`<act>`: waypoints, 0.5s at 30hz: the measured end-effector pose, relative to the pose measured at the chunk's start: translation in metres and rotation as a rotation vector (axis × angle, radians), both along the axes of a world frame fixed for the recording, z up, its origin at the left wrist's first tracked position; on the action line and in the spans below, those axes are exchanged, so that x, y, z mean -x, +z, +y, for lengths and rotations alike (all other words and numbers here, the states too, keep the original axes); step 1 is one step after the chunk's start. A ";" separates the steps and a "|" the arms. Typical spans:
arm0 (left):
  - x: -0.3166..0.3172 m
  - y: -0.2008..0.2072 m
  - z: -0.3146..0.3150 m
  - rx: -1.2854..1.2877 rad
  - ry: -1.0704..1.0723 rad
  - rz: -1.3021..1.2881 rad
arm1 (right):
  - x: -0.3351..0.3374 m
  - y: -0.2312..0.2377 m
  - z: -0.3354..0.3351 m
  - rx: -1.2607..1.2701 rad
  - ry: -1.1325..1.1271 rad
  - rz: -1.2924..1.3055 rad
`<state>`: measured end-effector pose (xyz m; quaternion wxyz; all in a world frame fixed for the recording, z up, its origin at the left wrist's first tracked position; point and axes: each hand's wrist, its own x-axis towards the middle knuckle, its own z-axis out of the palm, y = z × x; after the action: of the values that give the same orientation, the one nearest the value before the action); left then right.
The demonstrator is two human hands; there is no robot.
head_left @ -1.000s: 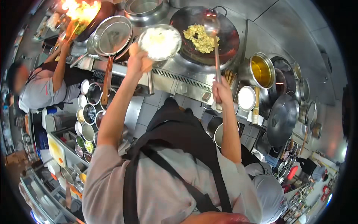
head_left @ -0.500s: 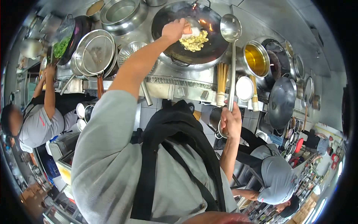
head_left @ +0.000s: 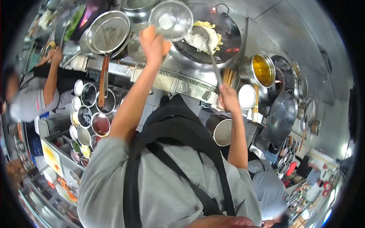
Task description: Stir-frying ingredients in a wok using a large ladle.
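My left hand (head_left: 153, 49) is closed on a see-through bowl (head_left: 171, 19), tilted beside the wok, with a little white residue inside. Something orange shows around my fingers; its kind is unclear. In the wok (head_left: 228, 28) lies a mound of white food that looks like rice (head_left: 197, 42), over yellow scrambled egg (head_left: 218, 46). Wrapped round the long handle of a metal ladle (head_left: 213, 62) is my right hand (head_left: 229, 98). The ladle's bowl rests on the rice.
Right of the wok stand a pot of yellow oil (head_left: 262, 70), a white bowl (head_left: 247, 97) and bamboo brushes (head_left: 228, 76). Strainers (head_left: 108, 32) lie left. Flame shows at the wok's far edge. Co-workers stand left (head_left: 38, 91) and right behind (head_left: 268, 190).
My left hand has drawn back left from the wok with the bowl. The ladle has swung from beside the wok into it, onto the rice. The view has shifted.
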<state>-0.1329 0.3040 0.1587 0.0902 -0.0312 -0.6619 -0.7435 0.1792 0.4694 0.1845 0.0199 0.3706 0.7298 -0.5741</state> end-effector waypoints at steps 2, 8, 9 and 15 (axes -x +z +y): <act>-0.054 -0.006 -0.057 -0.271 -0.177 -0.210 | -0.003 0.027 0.004 0.021 -0.069 0.032; -0.186 -0.026 -0.179 -0.387 0.080 -0.661 | -0.021 0.008 0.026 -0.282 -0.008 0.074; -0.204 -0.041 -0.208 -0.392 0.129 -0.697 | -0.019 -0.015 0.045 -0.239 0.061 0.003; -0.400 -0.134 -0.410 -0.771 -0.068 -0.629 | -0.011 -0.002 0.075 -0.158 0.141 0.127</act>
<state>0.2670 -0.1065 0.0249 -0.1333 0.2086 -0.3328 -0.9099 0.1905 0.5444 0.1828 -0.0151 0.2815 0.7968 -0.5345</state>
